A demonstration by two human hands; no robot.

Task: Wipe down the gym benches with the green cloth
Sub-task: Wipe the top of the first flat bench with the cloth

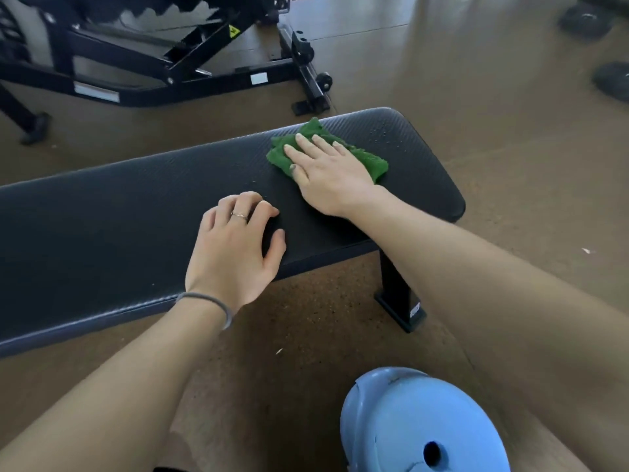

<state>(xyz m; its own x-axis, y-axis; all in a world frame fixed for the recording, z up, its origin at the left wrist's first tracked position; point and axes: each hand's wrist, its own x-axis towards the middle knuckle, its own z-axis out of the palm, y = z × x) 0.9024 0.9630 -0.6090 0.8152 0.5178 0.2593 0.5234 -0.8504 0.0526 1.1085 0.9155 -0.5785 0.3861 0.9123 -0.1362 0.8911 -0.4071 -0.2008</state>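
Note:
A flat black padded gym bench runs across the view from the left edge to the upper right. A folded green cloth lies on its right end. My right hand presses flat on the cloth with straight fingers. My left hand rests on the bench pad nearer to me, fingers bent, holding nothing. Small water droplets dot the pad beyond the cloth.
A black adjustable bench frame stands on the brown floor behind. A blue weight plate lies at the bottom right by my arm. Dark weight plates sit at the far right. The bench's black leg stands below its right end.

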